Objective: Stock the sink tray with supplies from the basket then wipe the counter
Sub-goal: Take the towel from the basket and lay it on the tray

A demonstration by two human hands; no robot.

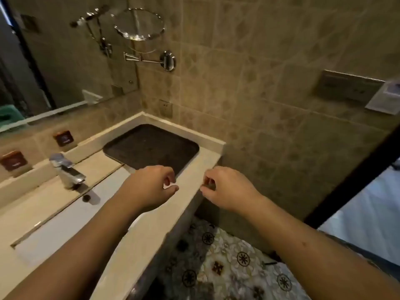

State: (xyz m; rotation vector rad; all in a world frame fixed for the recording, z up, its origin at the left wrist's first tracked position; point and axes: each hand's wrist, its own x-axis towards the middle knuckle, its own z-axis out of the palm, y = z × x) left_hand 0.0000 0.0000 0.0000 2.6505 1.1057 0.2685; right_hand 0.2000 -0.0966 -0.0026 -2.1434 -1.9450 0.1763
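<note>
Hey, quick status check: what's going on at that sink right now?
Left hand and right hand empty, fingers curled, near the tray's front edge. Dark tray on the counter, nothing in it. Basket not in view.

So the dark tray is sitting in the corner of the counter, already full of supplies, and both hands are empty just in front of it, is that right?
Not quite. The head view shows the dark tray in the corner of the counter with nothing in it. The rest holds: the left hand and right hand are both empty just in front of it.
</note>
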